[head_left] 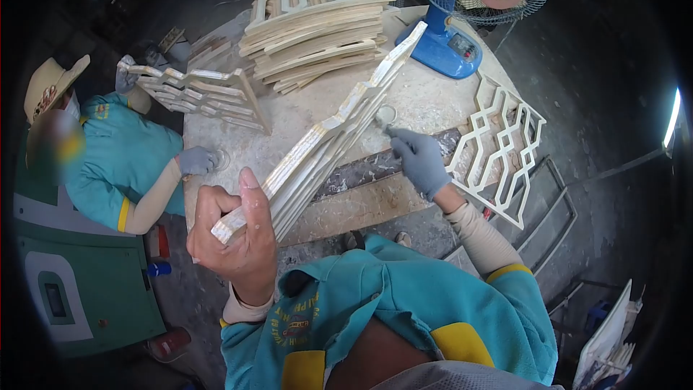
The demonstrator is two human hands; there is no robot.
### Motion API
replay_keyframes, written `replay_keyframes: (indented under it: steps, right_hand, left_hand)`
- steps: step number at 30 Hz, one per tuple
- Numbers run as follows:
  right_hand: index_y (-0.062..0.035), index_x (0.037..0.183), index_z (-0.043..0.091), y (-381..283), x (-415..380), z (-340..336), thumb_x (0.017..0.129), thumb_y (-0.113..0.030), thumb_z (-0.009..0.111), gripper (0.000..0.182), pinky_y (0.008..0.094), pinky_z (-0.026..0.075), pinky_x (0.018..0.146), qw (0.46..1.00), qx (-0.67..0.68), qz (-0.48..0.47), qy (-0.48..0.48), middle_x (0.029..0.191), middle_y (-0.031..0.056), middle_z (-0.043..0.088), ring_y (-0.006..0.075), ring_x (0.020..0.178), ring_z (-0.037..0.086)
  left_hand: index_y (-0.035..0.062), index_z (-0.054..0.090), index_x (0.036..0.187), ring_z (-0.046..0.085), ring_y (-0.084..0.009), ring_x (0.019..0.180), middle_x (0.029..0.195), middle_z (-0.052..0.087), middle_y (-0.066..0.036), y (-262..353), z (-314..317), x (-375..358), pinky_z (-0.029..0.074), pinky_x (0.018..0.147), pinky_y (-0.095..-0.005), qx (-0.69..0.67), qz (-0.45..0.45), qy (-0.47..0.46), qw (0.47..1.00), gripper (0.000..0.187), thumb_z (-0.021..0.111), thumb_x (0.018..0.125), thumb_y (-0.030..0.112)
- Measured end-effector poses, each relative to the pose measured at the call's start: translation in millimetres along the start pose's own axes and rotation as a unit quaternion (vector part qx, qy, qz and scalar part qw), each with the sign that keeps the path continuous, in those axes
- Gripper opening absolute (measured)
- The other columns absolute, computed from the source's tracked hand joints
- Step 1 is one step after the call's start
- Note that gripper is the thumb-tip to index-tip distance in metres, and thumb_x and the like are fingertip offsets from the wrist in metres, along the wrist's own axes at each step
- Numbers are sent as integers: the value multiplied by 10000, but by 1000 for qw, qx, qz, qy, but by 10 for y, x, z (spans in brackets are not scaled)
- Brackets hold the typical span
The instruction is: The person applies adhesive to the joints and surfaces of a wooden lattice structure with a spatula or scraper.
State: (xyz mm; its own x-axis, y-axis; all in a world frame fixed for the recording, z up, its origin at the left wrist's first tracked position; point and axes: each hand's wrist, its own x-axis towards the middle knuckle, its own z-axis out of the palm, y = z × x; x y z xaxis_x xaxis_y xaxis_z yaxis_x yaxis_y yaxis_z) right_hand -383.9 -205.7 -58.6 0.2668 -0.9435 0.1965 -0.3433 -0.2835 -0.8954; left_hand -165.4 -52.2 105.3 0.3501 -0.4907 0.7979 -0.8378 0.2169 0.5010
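My left hand (242, 235), bare, is closed around the near end of a pale wooden lattice panel (328, 133). The panel is held up on edge, tilted, its far end rising toward the fan. White patches mark its zigzag edge. My right hand (421, 162) wears a grey glove, with its fingers drawn together beside a small round cup (388, 114) on the table. Whatever those fingertips hold is too small to make out. A second lattice panel (498, 144) lies by the table's right edge, near my right wrist.
A tall stack of lattice panels (314, 29) stands at the back of the table (289, 108). To its right is a blue fan (451, 47). At left, a co-worker (126, 141) in a hat holds another panel (198, 94). Metal frames (552, 191) stand at right.
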Motion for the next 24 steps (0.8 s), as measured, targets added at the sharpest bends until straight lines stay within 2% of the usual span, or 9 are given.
replay_keyframes:
  steps: [1, 2, 3, 5, 8, 12, 18, 20, 24]
  right_hand:
    - [-99, 1174, 713, 62, 8, 21, 929, -85, 594, 273, 338, 500, 528, 965, -155, -188, 100, 752, 105, 646, 240, 624, 650]
    - [-186, 1277, 664, -308, -35, -80, 892, -58, 577, 415, 381, 516, 600, 961, -256, -88, 51, 831, 125, 613, 294, 731, 640]
    - [-186, 1277, 664, -399, -27, -86, 892, -58, 577, 415, 381, 516, 600, 962, -254, -85, 50, 831, 125, 613, 294, 731, 640]
    - [-231, 1339, 613, -471, 9, -73, 855, -44, 583, 520, 397, 508, 573, 917, -366, -146, 68, 836, 100, 551, 275, 684, 617]
    - [-245, 1357, 591, -527, -138, 49, 816, -25, 587, 584, 393, 511, 565, 888, -428, -164, 4, 878, 84, 539, 258, 705, 620]
    - [-254, 1360, 581, -482, -71, -23, 811, -16, 592, 599, 389, 512, 557, 896, -413, -166, -7, 897, 73, 534, 244, 724, 625]
    - [-275, 1351, 612, -337, -68, 58, 761, -13, 614, 646, 396, 492, 546, 882, -417, -200, 88, 838, 87, 519, 279, 643, 603]
    - [-274, 1322, 636, -422, -195, -41, 783, -10, 591, 603, 404, 502, 572, 915, -357, -188, -5, 830, 89, 540, 289, 660, 614]
    - [-259, 1212, 705, 92, -126, -276, 829, -37, 584, 459, 428, 522, 628, 938, -338, -71, -24, 834, 108, 625, 318, 698, 648]
  left_hand:
    - [38, 390, 635, 299, -62, 570, 577, 368, 12, 4, 5, 2, 256, 513, -246, 0, 1, 0, 1000, 424, 704, 920, 34]
    - [38, 393, 635, 299, -63, 569, 576, 369, 11, 6, 10, -2, 256, 512, -248, -1, 2, 0, 1000, 421, 706, 917, 31]
    - [38, 393, 635, 299, -63, 569, 576, 369, 11, 17, 5, -6, 256, 512, -248, -1, 2, -3, 1000, 421, 706, 917, 31]
    - [26, 430, 640, 353, -155, 477, 550, 393, -77, 38, -1, -2, 309, 466, -305, 9, 13, -9, 1000, 371, 733, 855, 16]
    - [32, 404, 638, 303, -66, 567, 573, 383, 4, 57, 19, -3, 259, 510, -251, -1, 28, -18, 999, 407, 701, 915, 21]
    - [31, 403, 638, 302, -67, 568, 573, 383, 3, 104, 36, -6, 258, 510, -249, -6, 22, -22, 1000, 406, 698, 917, 22]
    - [42, 379, 637, 291, -64, 569, 572, 365, 6, 68, 29, -2, 246, 511, -250, 0, 16, -24, 1000, 424, 686, 929, 30]
    - [32, 417, 635, 348, -115, 494, 544, 401, -53, -39, -20, -34, 286, 464, -295, 5, -12, 0, 1000, 387, 706, 892, 31]
    - [37, 380, 645, 307, -80, 562, 563, 385, -10, -378, -177, -142, 261, 517, -278, 2, -50, 28, 998, 408, 647, 952, 61]
